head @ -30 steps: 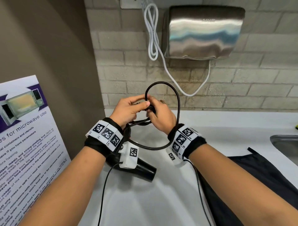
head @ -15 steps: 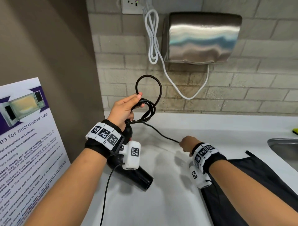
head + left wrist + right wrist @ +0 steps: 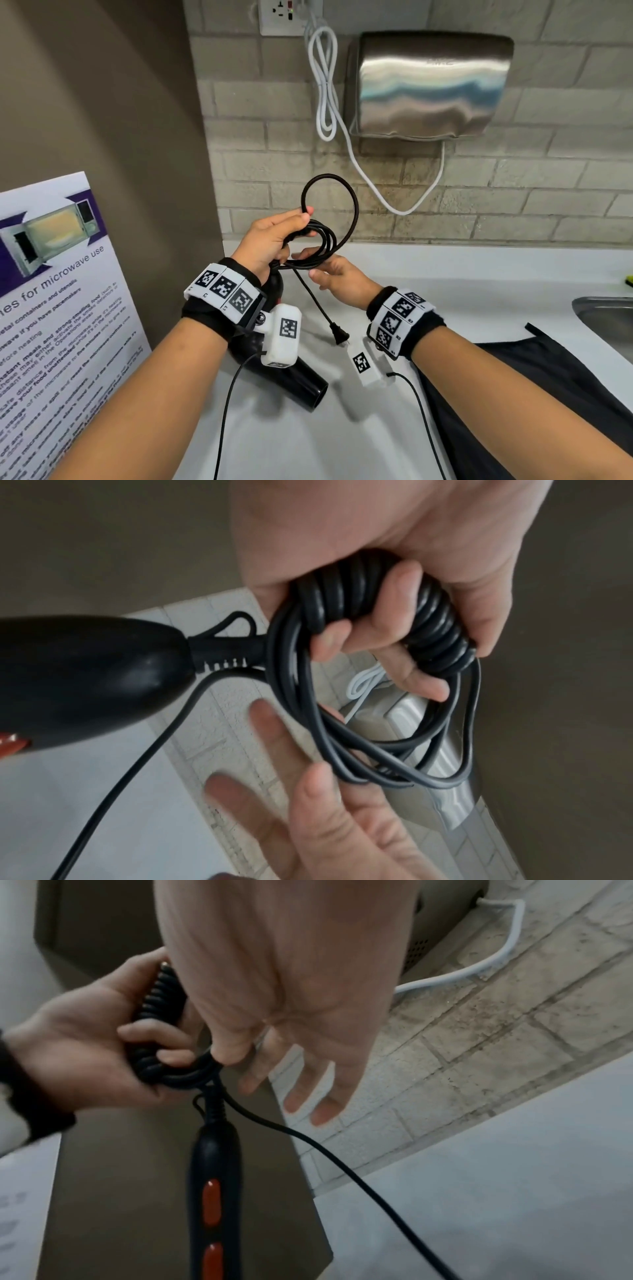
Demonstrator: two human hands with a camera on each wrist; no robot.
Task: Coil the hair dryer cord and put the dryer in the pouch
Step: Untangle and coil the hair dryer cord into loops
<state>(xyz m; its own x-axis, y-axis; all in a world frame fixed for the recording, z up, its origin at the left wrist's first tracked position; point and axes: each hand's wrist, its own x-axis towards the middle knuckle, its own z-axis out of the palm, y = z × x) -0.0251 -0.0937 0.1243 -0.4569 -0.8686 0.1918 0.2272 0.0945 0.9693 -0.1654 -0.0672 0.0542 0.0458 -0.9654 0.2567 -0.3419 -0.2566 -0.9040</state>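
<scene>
We are gripping a bundle of coiled black rubber cord (image 3: 325, 236) in our left hand (image 3: 270, 240), fingers curled round the gathered loops, with the glossy black hair dryer (image 3: 291, 373) hanging below that hand, its nozzle low over the pale grey worktop (image 3: 479, 274). Our right hand (image 3: 339, 277) is reaching in just under the loops with fingers straight and spread — holding nothing. The coiling step looks nearly finished: only a short tail is dangling, ending in the black two-pin plug (image 3: 337, 334) above the worktop. Next, we judge, the right hand needs to catch that tail and lay it onto the bundle as a last loop, without loosening the left grip. The dark fabric pouch (image 3: 548, 394) is lying flat on the worktop to our right — waiting for the dryer.
</scene>
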